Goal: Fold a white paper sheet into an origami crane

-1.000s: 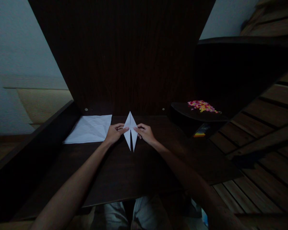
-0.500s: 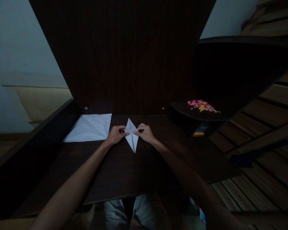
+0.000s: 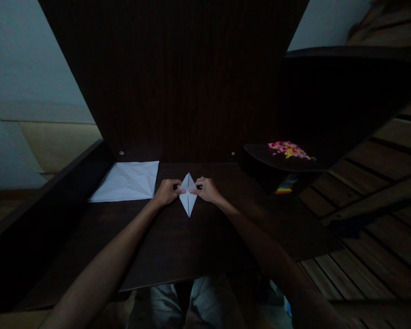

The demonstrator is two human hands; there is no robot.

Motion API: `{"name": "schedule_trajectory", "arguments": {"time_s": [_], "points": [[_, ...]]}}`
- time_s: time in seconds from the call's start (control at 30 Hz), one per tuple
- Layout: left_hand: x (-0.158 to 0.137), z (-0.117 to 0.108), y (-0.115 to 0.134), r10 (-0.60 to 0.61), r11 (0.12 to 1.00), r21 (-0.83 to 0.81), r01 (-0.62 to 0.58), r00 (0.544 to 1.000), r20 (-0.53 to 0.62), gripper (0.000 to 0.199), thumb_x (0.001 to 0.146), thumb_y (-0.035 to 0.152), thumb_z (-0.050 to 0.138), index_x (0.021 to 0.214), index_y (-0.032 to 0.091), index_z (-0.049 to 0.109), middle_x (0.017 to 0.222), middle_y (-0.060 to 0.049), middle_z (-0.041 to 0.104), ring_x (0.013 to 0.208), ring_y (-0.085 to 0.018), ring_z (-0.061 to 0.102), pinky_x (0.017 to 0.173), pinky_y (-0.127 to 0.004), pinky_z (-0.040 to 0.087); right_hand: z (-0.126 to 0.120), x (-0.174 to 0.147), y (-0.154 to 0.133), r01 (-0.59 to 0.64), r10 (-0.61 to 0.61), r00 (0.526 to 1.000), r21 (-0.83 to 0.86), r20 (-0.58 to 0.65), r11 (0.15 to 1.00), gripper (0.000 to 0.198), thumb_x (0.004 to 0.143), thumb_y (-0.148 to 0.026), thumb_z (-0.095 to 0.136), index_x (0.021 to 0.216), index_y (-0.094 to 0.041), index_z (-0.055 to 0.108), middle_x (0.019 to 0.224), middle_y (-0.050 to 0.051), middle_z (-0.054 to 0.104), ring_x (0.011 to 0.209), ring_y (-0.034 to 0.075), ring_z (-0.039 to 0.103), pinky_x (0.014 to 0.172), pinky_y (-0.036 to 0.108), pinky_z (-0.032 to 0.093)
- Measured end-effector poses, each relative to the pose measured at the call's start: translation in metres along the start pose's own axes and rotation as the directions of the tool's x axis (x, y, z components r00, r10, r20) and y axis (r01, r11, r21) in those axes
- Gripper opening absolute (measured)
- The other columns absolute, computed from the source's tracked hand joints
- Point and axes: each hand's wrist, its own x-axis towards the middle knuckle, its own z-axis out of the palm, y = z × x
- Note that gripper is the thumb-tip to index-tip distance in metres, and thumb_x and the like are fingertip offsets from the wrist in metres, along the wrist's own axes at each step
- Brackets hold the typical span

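Observation:
A folded piece of white paper [image 3: 188, 201], shaped like a narrow diamond with a slit down its middle, is held between my two hands just over the dark desk [image 3: 178, 256]. My left hand [image 3: 167, 192] pinches its left corner, thumb on top and fingers curled behind. On the opposite corner my right hand [image 3: 208, 190] has the same pinch, with its thumb across the paper's face. The fingertips under the paper are hidden. Left of my left hand lies a stack of creased white paper sheets [image 3: 126, 181].
A small dark corner shelf [image 3: 260, 155] at the right carries a heap of tiny pink, red and yellow pieces [image 3: 289, 150]. Beneath it shows an object with rainbow stripes [image 3: 284, 189]. A tall dark panel [image 3: 192, 82] closes off the back, and a raised side board [image 3: 55, 183] borders the left.
The folded paper has turned slightly, so its lower tip now points more straight toward me and its upper tip has shifted right. Both hands keep their pinch on it.

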Motion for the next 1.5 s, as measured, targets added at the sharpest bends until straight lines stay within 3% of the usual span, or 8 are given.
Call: {"name": "schedule_trajectory", "arguments": {"time_s": [1.2, 1.5], "points": [[0.0030, -0.0001, -0.0035, -0.088, 0.992, -0.091, 0.087, 0.996, -0.009, 0.019, 0.063, 0.031, 0.068, 0.069, 0.014, 0.070, 0.062, -0.002, 0.066, 0.059, -0.016, 0.059, 0.055, -0.024, 0.041, 0.0025, 0.0031, 0.0032, -0.085, 0.086, 0.996, 0.081, -0.012, 0.993, 0.014, 0.061, -0.023, 0.076, 0.059, -0.011, 0.068, 0.060, 0.001, 0.060, 0.055, 0.011, 0.052, 0.052, 0.022, 0.034], [0.0007, -0.0051, -0.0074, -0.004, 0.989, -0.147, 0.012, 0.999, 0.054, 0.022, 0.069, 0.036, 0.065, 0.073, 0.016, 0.072, 0.066, -0.001, 0.068, 0.061, -0.015, 0.059, 0.058, -0.024, 0.042, 0.0031, 0.0035, 0.0056, -0.138, 0.140, 0.990, 0.142, -0.002, 0.980, 0.015, 0.060, -0.024, 0.076, 0.057, -0.012, 0.067, 0.058, 0.000, 0.060, 0.053, 0.011, 0.051, 0.050, 0.022, 0.033]]}}
